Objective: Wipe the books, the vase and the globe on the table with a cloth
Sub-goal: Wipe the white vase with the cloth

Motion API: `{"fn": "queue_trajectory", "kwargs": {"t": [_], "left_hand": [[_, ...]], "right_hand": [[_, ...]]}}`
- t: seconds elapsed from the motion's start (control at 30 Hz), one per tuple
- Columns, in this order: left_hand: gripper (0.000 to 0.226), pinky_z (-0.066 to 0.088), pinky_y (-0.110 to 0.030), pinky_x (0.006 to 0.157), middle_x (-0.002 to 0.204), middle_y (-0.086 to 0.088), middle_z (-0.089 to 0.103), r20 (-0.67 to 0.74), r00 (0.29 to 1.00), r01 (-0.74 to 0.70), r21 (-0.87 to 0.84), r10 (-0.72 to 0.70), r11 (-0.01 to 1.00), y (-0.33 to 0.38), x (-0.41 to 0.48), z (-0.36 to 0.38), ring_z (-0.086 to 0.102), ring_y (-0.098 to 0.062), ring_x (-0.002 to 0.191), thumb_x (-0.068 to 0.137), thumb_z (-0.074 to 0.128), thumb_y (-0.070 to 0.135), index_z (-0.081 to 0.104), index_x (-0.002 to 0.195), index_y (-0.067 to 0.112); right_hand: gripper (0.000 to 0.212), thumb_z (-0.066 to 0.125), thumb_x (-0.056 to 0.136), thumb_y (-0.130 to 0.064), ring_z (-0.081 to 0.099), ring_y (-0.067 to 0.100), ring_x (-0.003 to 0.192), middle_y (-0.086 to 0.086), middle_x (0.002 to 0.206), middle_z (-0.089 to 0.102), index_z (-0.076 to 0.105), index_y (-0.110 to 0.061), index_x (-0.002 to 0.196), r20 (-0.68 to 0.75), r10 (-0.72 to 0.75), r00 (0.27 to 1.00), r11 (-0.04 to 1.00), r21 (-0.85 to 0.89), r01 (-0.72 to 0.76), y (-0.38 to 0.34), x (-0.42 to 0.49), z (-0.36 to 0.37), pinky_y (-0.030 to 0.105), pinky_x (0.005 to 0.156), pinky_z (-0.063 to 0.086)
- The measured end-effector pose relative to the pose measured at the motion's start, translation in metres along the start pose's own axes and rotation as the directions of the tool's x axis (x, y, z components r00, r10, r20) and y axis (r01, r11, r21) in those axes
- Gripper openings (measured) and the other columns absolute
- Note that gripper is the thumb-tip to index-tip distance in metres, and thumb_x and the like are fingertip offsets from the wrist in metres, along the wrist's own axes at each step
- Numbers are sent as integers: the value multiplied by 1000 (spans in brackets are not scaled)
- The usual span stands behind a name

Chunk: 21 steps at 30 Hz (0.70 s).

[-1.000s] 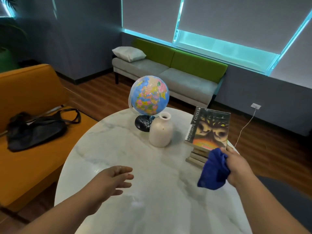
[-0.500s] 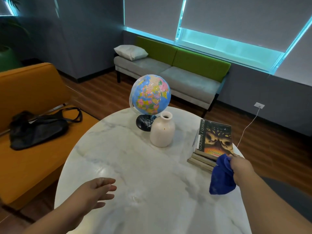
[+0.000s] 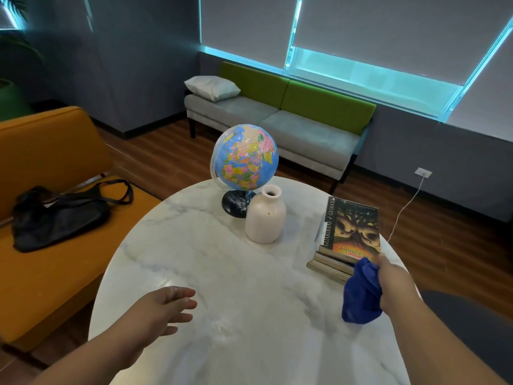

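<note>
Plainly, the right hand (image 3: 394, 284) gripped the bunched blue cloth (image 3: 361, 295), the books (image 3: 352, 229) just ahead of its fingers; the left hand (image 3: 163, 307) hovered loose-fingered and empty, vase (image 3: 265, 218) and globe (image 3: 245, 157) well beyond; a hard sweep could have shoved the stack off the table (image 3: 222, 259) edge.

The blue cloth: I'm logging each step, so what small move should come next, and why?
Probably let go of the top book and carry the cloth left to the vase. The right hand grips the cloth at the book's near corner; the book, tilted up a second ago, now lies flat on the stack, so it seems done. The vase stands nearest; the left hand hovers open.
</note>
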<state>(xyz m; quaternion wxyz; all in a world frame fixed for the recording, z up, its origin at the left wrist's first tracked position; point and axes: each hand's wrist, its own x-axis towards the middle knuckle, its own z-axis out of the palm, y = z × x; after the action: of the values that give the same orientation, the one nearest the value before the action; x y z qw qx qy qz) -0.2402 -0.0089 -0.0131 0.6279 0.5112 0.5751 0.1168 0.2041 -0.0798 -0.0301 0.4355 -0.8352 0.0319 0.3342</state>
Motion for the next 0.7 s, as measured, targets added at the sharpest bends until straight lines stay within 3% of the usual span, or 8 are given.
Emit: {"fn": "queue_trajectory", "kwargs": {"t": [0.07, 0.13, 0.23, 0.33, 0.47, 0.6, 0.7], "left_hand": [[17, 51, -27, 75, 107, 5, 70, 1, 1000, -28, 31, 28, 999, 7, 4, -2, 67, -13, 97, 96, 56, 25, 62, 112, 25], [17, 52, -27, 78, 109, 4, 69, 0, 997, -81, 111, 81, 990, 20, 12, -1, 66, -12, 97, 96, 56, 24, 62, 112, 25], [20, 49, -27, 88, 117, 3, 66, -28, 965, -233, 372, 261, 899, 54, 35, 9, 62, -12, 103, 96, 55, 24, 62, 115, 25], [33, 43, -24, 95, 126, 2, 62, 6, 900, -348, 613, 436, 709, 105, 61, 28, 57, -14, 113, 97, 54, 26, 59, 129, 20], [44, 46, -32, 98, 135, -1, 54, 102, 818, -426, 769, 566, 478, 170, 104, 56, 53, -20, 119, 95, 56, 27, 49, 139, 23], [54, 40, -36, 104, 146, -2, 40, 260, 757, -452, 871, 599, 193, 215, 141, 77, 42, -24, 130, 95, 53, 12, 36, 145, 20], [69, 38, -38, 108, 158, -4, 21, 348, 785, -406, 914, 512, 1, 229, 159, 86, 34, -28, 139, 93, 45, 0, 16, 153, 21]], "right_hand": [[44, 50, 91, -51, 61, 27, 89, 10, 96, 63, 57, -10, 107, 45, 4, 999, 989, 146, -11, 9, -35, 6, 42, 83, 51], [49, 53, 91, -53, 64, 32, 89, 14, 94, 66, 58, -6, 103, 148, 107, 983, 976, 172, -132, 18, -69, 18, 45, 86, 53], [40, 61, 89, -47, 67, 37, 88, 19, 95, 70, 62, -9, 101, 307, 188, 933, 951, 179, -251, 24, -104, 37, 48, 81, 56], [26, 65, 90, -35, 68, 38, 88, 19, 94, 72, 65, -10, 99, 364, 122, 923, 960, 191, -202, 23, -119, 54, 49, 77, 57], [20, 67, 88, -31, 69, 36, 90, 15, 88, 74, 69, -12, 96, 392, 27, 919, 973, 200, -114, 17, -115, 64, 54, 89, 53], [18, 69, 86, -34, 67, 31, 97, 8, 97, 74, 72, -22, 100, 386, -26, 922, 975, 215, -62, 16, -103, 69, 51, 94, 51], [18, 69, 85, -37, 68, 30, 96, 7, 95, 74, 71, -24, 97, 380, -41, 924, 979, 200, -39, 22, -101, 68, 50, 94, 51]]}}
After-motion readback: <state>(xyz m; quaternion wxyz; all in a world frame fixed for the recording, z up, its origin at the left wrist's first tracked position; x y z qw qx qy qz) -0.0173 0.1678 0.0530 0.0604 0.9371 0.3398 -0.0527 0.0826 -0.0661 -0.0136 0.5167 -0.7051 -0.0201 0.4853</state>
